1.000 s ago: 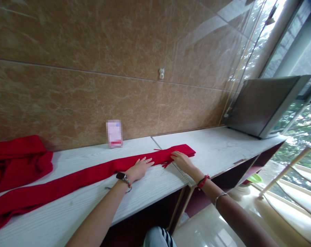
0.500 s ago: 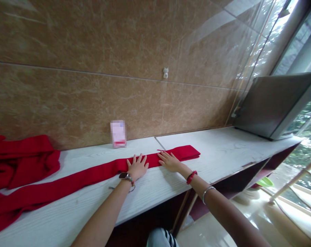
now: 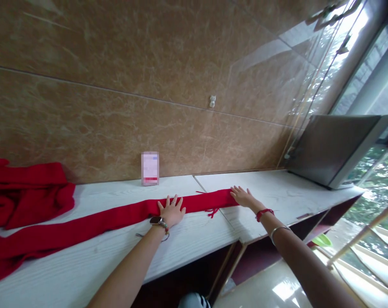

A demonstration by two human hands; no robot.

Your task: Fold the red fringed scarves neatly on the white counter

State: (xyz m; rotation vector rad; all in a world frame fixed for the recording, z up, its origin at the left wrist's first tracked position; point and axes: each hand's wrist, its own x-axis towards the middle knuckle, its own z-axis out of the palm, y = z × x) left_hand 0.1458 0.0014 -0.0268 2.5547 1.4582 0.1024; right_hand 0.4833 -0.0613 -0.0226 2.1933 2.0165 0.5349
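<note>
A long red scarf (image 3: 117, 218) lies in a narrow strip along the white counter, with some fringe showing under its right part. My left hand (image 3: 171, 211) rests flat on the middle of the strip, fingers spread; a watch and a beaded bracelet are on that wrist. At the strip's right end, my right hand (image 3: 243, 197) lies flat with its fingers stretched out, covering the folded end. More red cloth (image 3: 36, 194) is heaped at the far left.
The white counter (image 3: 97, 254) runs along a brown tiled wall. A phone (image 3: 150, 169) with a blurred screen leans against the wall. At the right end stands a grey boxy appliance (image 3: 338, 147) by the window. Open shelves lie below, and a green basin (image 3: 322, 240) is lower right.
My right hand has slid right along the scarf to its folded end, and fringe now shows below the strip. My left hand has stayed in place. The view has tilted slightly.
</note>
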